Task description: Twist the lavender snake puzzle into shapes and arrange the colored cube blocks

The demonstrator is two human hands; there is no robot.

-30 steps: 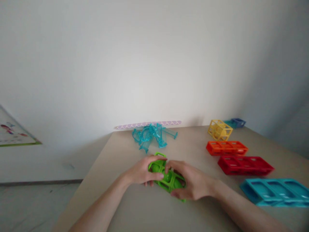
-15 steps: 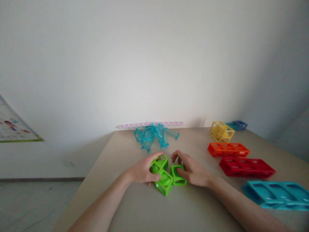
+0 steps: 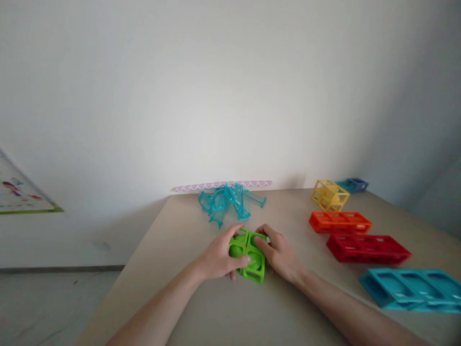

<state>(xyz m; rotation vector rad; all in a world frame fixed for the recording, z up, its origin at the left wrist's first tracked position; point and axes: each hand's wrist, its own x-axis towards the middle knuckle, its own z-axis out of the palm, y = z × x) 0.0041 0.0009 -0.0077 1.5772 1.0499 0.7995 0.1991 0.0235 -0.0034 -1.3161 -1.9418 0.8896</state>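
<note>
Bright green open-framed toy blocks (image 3: 254,262) sit together in the middle of the table, between my two hands. My left hand (image 3: 223,254) is closed round their left side, thumb across the front and fingers at the back. On the other side my right hand (image 3: 279,251) grips the upper right part, its thumb pressing on top. The block cells lie against one another in a compact cluster. Whether they are locked together, I cannot tell. Some fingertips of both hands are hidden behind the green frames.
Translucent turquoise track pieces (image 3: 230,199) lie in a pile behind the hands. To the right stand a yellow cube frame (image 3: 329,196), an orange block row (image 3: 340,222), a dark red row (image 3: 368,249) and a teal row (image 3: 414,290). Blue pieces (image 3: 356,185) rest in the far right corner.
My right hand has brought the separate green block leftward against the others, closing the gap. The green blocks have turned slightly in my left hand.
</note>
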